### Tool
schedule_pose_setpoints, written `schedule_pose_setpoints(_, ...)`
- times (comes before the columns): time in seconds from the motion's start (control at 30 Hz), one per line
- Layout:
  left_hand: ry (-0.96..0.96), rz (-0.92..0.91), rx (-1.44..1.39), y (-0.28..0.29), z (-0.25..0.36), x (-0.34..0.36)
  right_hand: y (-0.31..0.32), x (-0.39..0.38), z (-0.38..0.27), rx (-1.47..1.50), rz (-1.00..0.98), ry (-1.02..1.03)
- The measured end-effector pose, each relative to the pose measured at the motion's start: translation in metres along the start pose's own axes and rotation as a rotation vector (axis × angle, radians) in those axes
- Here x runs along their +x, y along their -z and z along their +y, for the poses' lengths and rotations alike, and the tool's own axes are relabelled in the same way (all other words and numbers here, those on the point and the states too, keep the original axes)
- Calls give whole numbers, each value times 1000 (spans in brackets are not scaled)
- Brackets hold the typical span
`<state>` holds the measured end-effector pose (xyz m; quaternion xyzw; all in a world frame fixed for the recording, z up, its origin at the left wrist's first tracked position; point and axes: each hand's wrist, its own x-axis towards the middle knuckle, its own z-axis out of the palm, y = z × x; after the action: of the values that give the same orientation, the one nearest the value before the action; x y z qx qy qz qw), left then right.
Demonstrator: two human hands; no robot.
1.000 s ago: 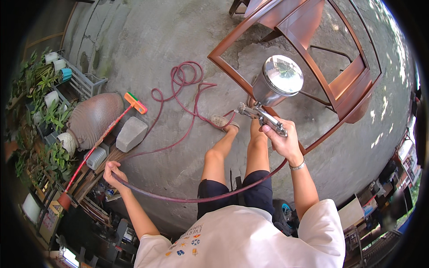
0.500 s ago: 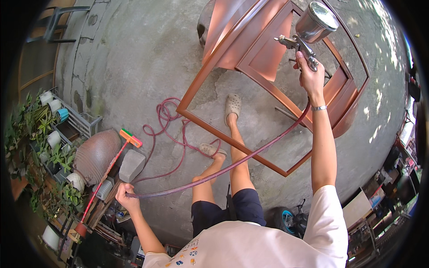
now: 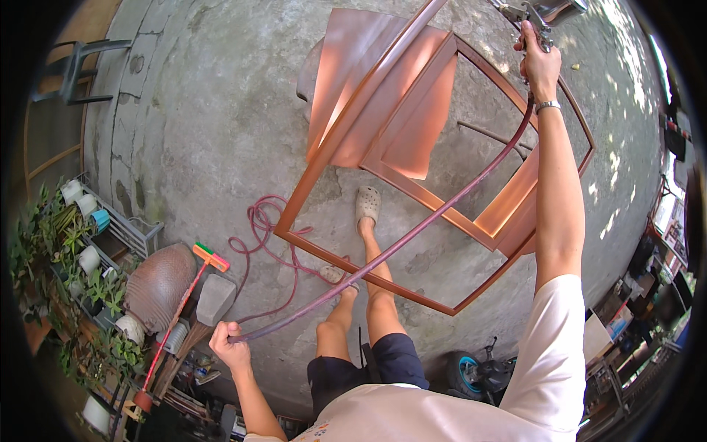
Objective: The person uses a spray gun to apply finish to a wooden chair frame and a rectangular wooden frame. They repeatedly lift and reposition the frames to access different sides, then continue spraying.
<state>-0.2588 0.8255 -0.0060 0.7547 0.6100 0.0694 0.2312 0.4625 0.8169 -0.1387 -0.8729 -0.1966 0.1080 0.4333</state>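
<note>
My right hand (image 3: 541, 65) grips the handle of a silver spray gun (image 3: 532, 18), raised near the top right edge of the view. The gun's metal cup (image 3: 563, 9) is partly cut off by that edge. From the handle a dark red hose (image 3: 412, 239) runs down and across in front of my legs to my left hand (image 3: 230, 346), which is closed round it. Below the gun stands a copper-brown frame (image 3: 368, 276) with open panels, like a door or chair frame. Curved copper-toned sheets (image 3: 353, 88) show behind and through it.
Loose hose coils (image 3: 269, 221) lie on the concrete floor beside my feet. To the left are a grey block (image 3: 216, 298), a large brown jar (image 3: 160, 287), a red-handled brush (image 3: 177, 317) and potted plants (image 3: 96, 280). A chair (image 3: 74, 74) stands far left; a blue-rimmed wheel (image 3: 465, 372) is near right.
My right hand has carried the spray gun farther away and to the right, so its cup is now mostly out of view. The left hand has shifted slightly, still holding the hose.
</note>
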Motion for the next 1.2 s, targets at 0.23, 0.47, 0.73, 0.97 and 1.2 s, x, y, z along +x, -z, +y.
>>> schedule_pose_setpoints(0.23, -34, -27, 33, -9, 16, 1, 6, 76, -38, -86, 389, 392)
schedule_pose_setpoints(0.47, -24, -16, -2, -8, 0, -10, 20, 56, -81, 66, 146, 210)
schedule_pose_setpoints(0.73, -26, 7, 86, 22, -66, -27, 15, -64, -61, -230, -144, 44)
schedule_pose_setpoints(0.97, -14, 28, 81, 50, -125, -22, 8, -222, -116, -209, -361, -58)
schedule_pose_setpoints(1.2, -137, -33, 31, 70, -212, -13, -13, -383, -161, -186, -495, -6)
